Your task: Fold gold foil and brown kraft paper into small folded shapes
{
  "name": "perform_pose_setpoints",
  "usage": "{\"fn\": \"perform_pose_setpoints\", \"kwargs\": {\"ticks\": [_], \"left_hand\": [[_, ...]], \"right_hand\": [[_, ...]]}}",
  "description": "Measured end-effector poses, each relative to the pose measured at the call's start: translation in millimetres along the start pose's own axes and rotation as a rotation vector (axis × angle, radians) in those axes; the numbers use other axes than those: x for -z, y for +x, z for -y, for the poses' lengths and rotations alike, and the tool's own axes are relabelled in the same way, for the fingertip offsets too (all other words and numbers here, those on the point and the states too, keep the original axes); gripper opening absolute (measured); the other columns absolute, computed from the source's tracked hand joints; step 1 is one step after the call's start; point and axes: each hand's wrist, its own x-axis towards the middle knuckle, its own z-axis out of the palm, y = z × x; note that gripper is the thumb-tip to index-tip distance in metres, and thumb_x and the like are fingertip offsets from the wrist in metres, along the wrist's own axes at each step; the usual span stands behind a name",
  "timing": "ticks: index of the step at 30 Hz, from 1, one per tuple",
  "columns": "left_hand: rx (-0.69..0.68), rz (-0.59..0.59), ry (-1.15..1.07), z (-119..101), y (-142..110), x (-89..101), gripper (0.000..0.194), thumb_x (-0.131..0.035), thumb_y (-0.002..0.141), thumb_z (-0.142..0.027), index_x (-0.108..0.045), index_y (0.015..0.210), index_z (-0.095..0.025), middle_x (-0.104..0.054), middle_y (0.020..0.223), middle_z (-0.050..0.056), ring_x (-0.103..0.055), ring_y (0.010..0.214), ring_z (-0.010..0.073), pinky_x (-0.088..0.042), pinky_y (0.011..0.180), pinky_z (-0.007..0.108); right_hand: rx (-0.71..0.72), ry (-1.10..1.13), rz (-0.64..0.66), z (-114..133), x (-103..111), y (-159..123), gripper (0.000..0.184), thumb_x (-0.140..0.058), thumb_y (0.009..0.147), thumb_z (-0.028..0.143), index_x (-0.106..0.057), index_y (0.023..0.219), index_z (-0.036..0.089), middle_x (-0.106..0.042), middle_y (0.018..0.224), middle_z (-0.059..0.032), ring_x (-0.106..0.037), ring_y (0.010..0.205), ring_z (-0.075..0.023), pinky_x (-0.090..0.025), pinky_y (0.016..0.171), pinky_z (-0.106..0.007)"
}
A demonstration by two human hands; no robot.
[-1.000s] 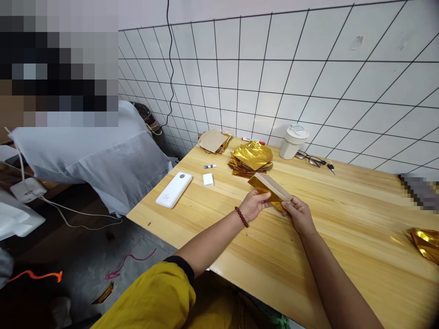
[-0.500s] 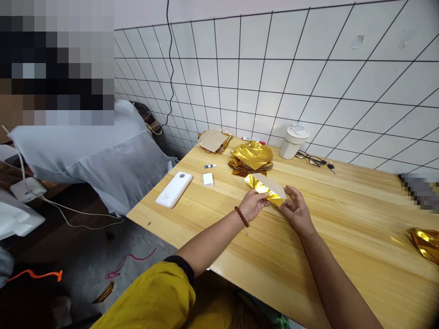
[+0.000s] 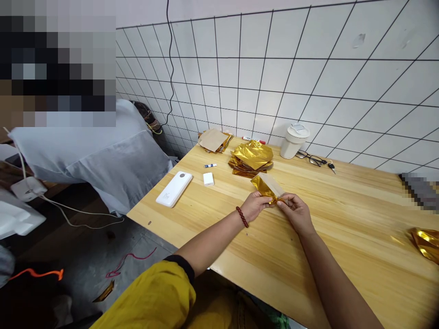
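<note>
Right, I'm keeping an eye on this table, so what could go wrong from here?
The foil-faced sheet is pinched by the left hand and right hand, so an uneven pull might crease or tear it. The gold stack looks loose and ragged just beyond it, so a knock could make it slide. The glasses lie right beside the white cup; tipping the cup might hit them.

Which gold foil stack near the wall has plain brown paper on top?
The left stack of gold foil sheets: its top sheet shows matte brown. The right stack of gold foil sheets shows shiny, crinkled gold on top.
</note>
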Motion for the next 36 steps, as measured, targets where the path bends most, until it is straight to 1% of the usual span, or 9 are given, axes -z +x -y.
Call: {"fn": "perform_pose_setpoints", "kwargs": {"ticks": [3, 7, 11, 17, 20, 24, 28, 33, 36], "left_hand": [[-0.005, 0.011, 0.048, 1.8, -1.0, -1.6, 0.039, -0.088, 0.052, -0.027, -0.071, 0.083, -0.011, -0.071, 0.083, 0.007, -0.063, 0.078, 0.0155, -0.046, 0.082, 0.033], [-0.041, 0.045, 0.102, 3.6, -3.1, -5.1, 0.05, -0.091, 0.047, -0.023, -0.07, 0.091, -0.012, -0.071, 0.088, 0.006, -0.063, 0.081, 0.0145, -0.046, 0.085, 0.031], [-0.079, -0.011, 0.158, 5.8, -2.7, -4.6, 0.045, -0.09, 0.049, -0.029, -0.067, 0.084, -0.011, -0.067, 0.076, 0.003, -0.058, 0.065, 0.0097, -0.044, 0.069, 0.027], [-0.163, -0.155, 0.081, 6.6, 1.1, -0.5, 0.05, -0.089, 0.05, -0.027, -0.068, 0.093, -0.014, -0.063, 0.07, -0.002, -0.056, 0.056, 0.0077, -0.04, 0.059, 0.024], [-0.177, -0.148, 0.077, 5.7, 0.8, -1.5, 0.048, -0.089, 0.051, -0.028, -0.07, 0.093, -0.014, -0.064, 0.069, -0.002, -0.055, 0.057, 0.0069, -0.041, 0.061, 0.024], [-0.145, -0.098, 0.138, 5.1, -1.6, -4.1, 0.038, -0.088, 0.054, -0.034, -0.073, 0.081, -0.012, -0.07, 0.077, 0.005, -0.06, 0.069, 0.0117, -0.045, 0.073, 0.029], [-0.128, -0.123, 0.192, 5.1, -2.9, -3.8, 0.034, -0.086, 0.055, -0.037, -0.074, 0.075, -0.013, -0.069, 0.072, 0.004, -0.055, 0.063, 0.0102, -0.042, 0.067, 0.027], [-0.107, -0.111, 0.18, 4.2, -2.9, -3.8, 0.034, -0.086, 0.053, -0.037, -0.073, 0.072, -0.012, -0.068, 0.07, 0.004, -0.055, 0.063, 0.0102, -0.043, 0.067, 0.026], [-0.118, -0.115, 0.18, 4.2, -2.8, -4.7, 0.038, -0.088, 0.052, -0.038, -0.073, 0.074, -0.011, -0.069, 0.071, 0.004, -0.056, 0.064, 0.0102, -0.044, 0.067, 0.026]], "right_hand": [[-0.068, 0.022, -0.057, 0.3, -1.2, -0.5, 0.052, -0.085, 0.064, 0.04, -0.055, 0.103, 0.025, -0.066, 0.082, -0.0006, -0.063, 0.07, -0.0153, -0.053, 0.066, -0.028], [-0.126, 0.034, -0.079, 5.1, -0.9, 0.0, 0.065, -0.085, 0.061, 0.043, -0.051, 0.114, 0.025, -0.068, 0.08, -0.0008, -0.065, 0.069, -0.0165, -0.053, 0.063, -0.028], [-0.135, 0.034, -0.075, 8.1, 1.6, 0.5, 0.057, -0.084, 0.062, 0.044, -0.058, 0.108, 0.022, -0.072, 0.084, -0.004, -0.066, 0.069, -0.0181, -0.053, 0.061, -0.029], [-0.14, -0.023, 0.064, 6.7, 2.1, -2.4, 0.037, -0.081, 0.065, 0.047, -0.071, 0.087, 0.02, -0.074, 0.082, -0.0055, -0.066, 0.069, -0.0202, -0.054, 0.063, -0.032], [-0.158, -0.036, 0.082, 6.7, 1.0, -3.4, 0.034, -0.083, 0.062, 0.047, -0.072, 0.078, 0.02, -0.074, 0.076, -0.0048, -0.065, 0.065, -0.0198, -0.054, 0.062, -0.033], [-0.165, -0.024, 0.095, 8.8, 0.3, -3.3, 0.034, -0.085, 0.059, 0.047, -0.071, 0.075, 0.021, -0.073, 0.072, -0.0039, -0.063, 0.06, -0.019, -0.053, 0.057, -0.032], [-0.157, -0.02, 0.077, 10.5, 1.2, -2.8, 0.034, -0.081, 0.064, 0.05, -0.071, 0.079, 0.02, -0.072, 0.072, -0.0045, -0.061, 0.058, -0.0174, -0.049, 0.051, -0.028], [-0.178, -0.014, 0.026, 7.7, 4.9, -2.2, 0.035, -0.079, 0.067, 0.052, -0.068, 0.071, 0.018, -0.064, 0.056, -0.0013, -0.049, 0.044, -0.0115, -0.042, 0.042, -0.025], [-0.169, 0.012, 0.047, 6.2, 6.0, -2.8, 0.035, -0.077, 0.07, 0.052, -0.07, 0.076, 0.018, -0.067, 0.061, -0.0021, -0.054, 0.048, -0.0129, -0.045, 0.045, -0.025]]}}
